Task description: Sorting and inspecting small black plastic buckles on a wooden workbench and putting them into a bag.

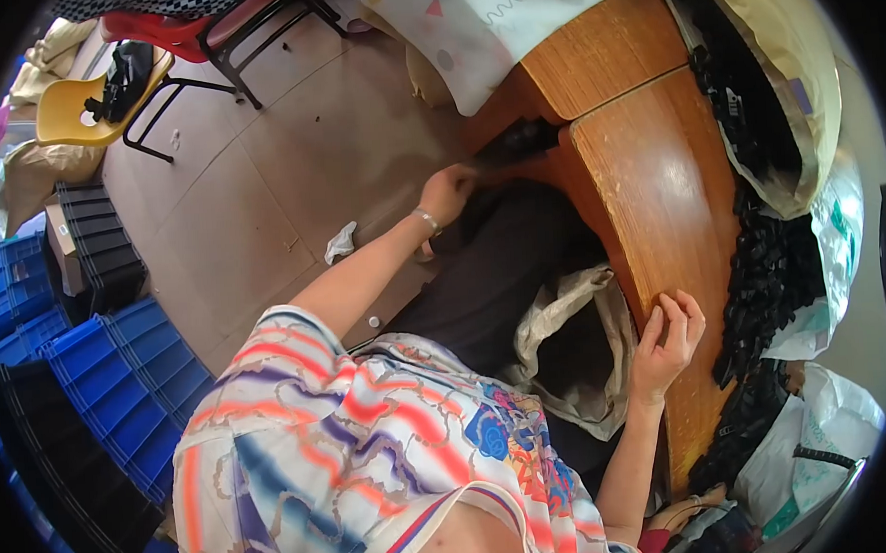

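My left hand [446, 193] reaches out over the floor toward the corner of the wooden table [648, 166]. Its fingers are closed round the near end of a dark, elongated black part [514, 143] that points up at the table corner. A bracelet sits on that wrist. My right hand [667, 340] rests on the rounded edge of the table with its fingers loosely bent and apart, holding nothing. A heap of black plastic parts [772, 249] lies on the table just right of this hand.
An open beige sack [576, 320] with a dark inside sits below the table edge. Blue crates [118, 384] and stacked black trays [101, 244] stand at the left. A yellow chair [74, 111] and a red chair [200, 29] are at the back. White plastic bags [832, 426] lie at the right.
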A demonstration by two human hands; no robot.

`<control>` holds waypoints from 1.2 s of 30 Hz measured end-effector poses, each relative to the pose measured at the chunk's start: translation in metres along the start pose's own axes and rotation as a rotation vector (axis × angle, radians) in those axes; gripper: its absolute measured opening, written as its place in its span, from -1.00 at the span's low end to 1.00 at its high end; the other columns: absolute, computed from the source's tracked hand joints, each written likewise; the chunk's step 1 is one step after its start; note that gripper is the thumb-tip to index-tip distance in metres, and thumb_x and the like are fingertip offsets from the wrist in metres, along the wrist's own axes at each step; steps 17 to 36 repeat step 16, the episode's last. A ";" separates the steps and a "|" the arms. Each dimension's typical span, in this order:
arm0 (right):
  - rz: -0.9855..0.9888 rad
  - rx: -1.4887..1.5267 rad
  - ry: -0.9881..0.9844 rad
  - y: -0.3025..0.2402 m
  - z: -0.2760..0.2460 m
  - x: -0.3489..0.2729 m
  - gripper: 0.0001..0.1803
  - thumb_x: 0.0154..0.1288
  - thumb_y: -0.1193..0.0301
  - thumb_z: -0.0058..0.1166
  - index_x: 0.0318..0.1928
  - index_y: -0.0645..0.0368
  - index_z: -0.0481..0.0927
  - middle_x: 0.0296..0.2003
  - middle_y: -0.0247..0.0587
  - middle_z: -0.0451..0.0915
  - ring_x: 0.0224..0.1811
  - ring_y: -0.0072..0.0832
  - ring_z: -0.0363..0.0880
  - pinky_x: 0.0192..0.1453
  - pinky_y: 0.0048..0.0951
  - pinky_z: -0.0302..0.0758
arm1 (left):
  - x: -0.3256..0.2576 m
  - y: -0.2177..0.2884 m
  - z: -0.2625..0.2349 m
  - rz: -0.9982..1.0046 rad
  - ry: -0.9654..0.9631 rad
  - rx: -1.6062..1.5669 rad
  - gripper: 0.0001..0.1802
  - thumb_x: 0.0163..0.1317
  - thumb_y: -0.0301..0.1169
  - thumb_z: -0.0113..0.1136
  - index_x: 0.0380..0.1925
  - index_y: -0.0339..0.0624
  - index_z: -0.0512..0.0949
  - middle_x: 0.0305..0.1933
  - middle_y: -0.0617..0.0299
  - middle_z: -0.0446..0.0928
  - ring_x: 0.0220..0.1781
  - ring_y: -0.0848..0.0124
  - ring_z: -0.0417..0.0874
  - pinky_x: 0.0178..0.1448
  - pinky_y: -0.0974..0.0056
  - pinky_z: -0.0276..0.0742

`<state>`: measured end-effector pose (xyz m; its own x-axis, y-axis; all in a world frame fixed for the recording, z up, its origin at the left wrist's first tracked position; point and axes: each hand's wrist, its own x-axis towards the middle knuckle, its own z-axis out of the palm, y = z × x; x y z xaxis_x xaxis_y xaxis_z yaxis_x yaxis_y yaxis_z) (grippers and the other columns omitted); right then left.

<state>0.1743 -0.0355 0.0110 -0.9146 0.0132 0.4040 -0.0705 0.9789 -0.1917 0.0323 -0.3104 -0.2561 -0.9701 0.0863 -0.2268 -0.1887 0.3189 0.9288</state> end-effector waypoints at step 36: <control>0.015 -0.052 -0.078 0.005 0.009 0.000 -0.68 0.34 0.59 -0.17 0.06 0.37 0.51 0.04 0.08 0.47 0.14 -0.05 0.40 0.29 -0.13 0.29 | 0.249 -0.207 0.268 0.524 -0.720 1.101 -0.33 0.15 -0.05 0.29 0.24 -0.11 0.50 0.27 -0.04 0.51 0.28 0.15 0.56 0.35 0.00 0.42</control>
